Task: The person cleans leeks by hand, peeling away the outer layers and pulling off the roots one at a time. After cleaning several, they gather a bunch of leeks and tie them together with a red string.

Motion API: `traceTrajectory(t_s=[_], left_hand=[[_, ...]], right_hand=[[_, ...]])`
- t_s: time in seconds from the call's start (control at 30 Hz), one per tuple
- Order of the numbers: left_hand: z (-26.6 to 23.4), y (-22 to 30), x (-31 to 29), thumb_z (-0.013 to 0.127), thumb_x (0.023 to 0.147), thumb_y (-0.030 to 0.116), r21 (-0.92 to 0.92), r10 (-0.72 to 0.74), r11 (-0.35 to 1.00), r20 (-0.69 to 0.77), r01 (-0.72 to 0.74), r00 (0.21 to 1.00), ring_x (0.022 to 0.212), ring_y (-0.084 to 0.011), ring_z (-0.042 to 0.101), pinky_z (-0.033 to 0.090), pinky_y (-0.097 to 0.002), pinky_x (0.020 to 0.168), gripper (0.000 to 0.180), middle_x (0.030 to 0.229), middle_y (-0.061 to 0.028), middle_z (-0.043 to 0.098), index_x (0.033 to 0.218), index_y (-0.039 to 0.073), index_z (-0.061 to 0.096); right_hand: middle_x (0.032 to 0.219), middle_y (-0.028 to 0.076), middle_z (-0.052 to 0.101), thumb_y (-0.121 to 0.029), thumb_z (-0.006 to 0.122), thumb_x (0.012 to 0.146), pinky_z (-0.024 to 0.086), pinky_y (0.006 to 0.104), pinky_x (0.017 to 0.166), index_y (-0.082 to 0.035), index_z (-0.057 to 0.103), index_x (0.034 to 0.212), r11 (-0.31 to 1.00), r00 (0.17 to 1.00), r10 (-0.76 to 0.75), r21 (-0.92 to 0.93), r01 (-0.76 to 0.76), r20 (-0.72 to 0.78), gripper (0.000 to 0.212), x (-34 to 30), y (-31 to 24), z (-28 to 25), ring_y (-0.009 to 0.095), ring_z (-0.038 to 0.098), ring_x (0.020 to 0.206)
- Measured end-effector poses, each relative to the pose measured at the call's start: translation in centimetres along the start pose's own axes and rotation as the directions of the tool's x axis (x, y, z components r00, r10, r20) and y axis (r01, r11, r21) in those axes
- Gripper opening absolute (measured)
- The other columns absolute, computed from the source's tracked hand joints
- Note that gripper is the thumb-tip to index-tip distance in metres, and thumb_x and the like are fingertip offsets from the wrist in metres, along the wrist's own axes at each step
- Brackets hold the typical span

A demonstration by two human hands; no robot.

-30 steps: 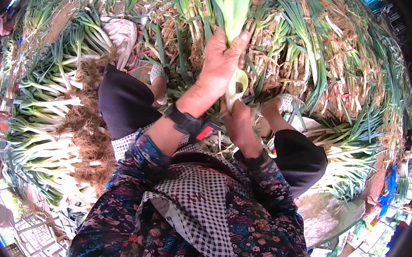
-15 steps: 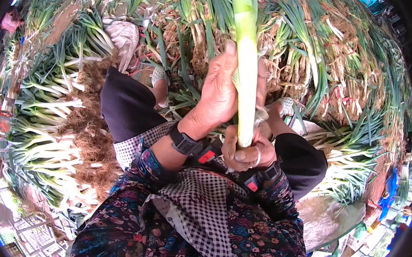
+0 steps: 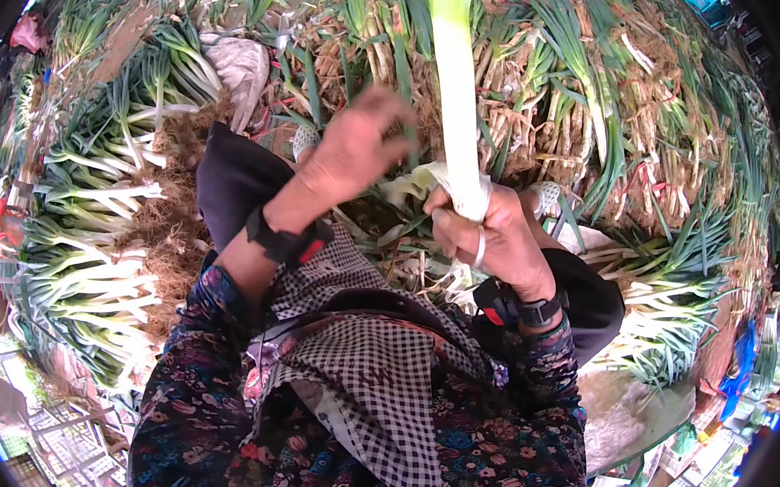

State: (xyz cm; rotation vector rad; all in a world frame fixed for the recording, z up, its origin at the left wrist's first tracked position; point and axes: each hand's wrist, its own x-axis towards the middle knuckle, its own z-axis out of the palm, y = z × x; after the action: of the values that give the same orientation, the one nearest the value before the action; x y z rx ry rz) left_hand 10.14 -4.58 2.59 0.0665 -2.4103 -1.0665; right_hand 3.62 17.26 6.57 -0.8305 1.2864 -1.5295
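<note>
Upright in front of me stands a large green onion (image 3: 458, 90) with a smooth white stalk and a green top cut off by the frame's upper edge. My right hand (image 3: 503, 240) is closed round its lower end. A pale, loose strip of outer leaf (image 3: 412, 183) hangs beside the stalk, next to the right fingers. To the left of the stalk, apart from it, is my left hand (image 3: 352, 151), blurred by motion. Its thumb and fingers look parted, and nothing shows between them.
On my left lies a row of green onions (image 3: 90, 285) with white stalks and brown roots (image 3: 169, 250). Another pile of onions (image 3: 659, 321) is at my right. Bundled, unpeeled onions (image 3: 553, 109) spread ahead. Leaf scraps (image 3: 407, 259) lie between my legs. A pale sack (image 3: 238, 67) lies at the far left.
My left hand has let go of the onion and moved left. The stalk shows whiter, with a loose leaf strip at its base. My right hand has risen a little.
</note>
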Motion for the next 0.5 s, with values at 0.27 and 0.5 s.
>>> traceTrajectory(t_s=[0.27,0.5], left_hand=[[0.5,4.4,4.0,0.045,0.098,0.037,-0.758,-0.201,0.629,0.055,0.172,0.978,0.109,-0.0217,0.059,0.047,-0.0328,0.094,0.05,0.118,-0.0156,0.061,0.133,0.001,0.041],[-0.1,-0.9,3.9,0.049,0.096,0.041,-0.833,-0.186,0.514,0.126,0.206,0.974,0.115,-0.0244,0.054,0.042,-0.0378,0.1,0.055,0.121,-0.0142,0.056,0.132,0.0,0.043]], right_hand=[[0.066,0.0,0.049,0.0,0.054,0.085,0.042,0.0261,0.054,0.0,0.054,0.093,0.908,0.95,-0.278,-0.361,0.212,-0.142,0.008,5.3,4.5,0.2,0.009,0.047,0.058],[0.067,-0.002,0.053,-0.003,0.054,0.089,0.04,0.0234,0.052,0.0,0.056,0.092,0.893,0.968,-0.237,-0.41,0.184,-0.082,0.005,7.2,5.7,-1.5,0.007,0.049,0.058]])
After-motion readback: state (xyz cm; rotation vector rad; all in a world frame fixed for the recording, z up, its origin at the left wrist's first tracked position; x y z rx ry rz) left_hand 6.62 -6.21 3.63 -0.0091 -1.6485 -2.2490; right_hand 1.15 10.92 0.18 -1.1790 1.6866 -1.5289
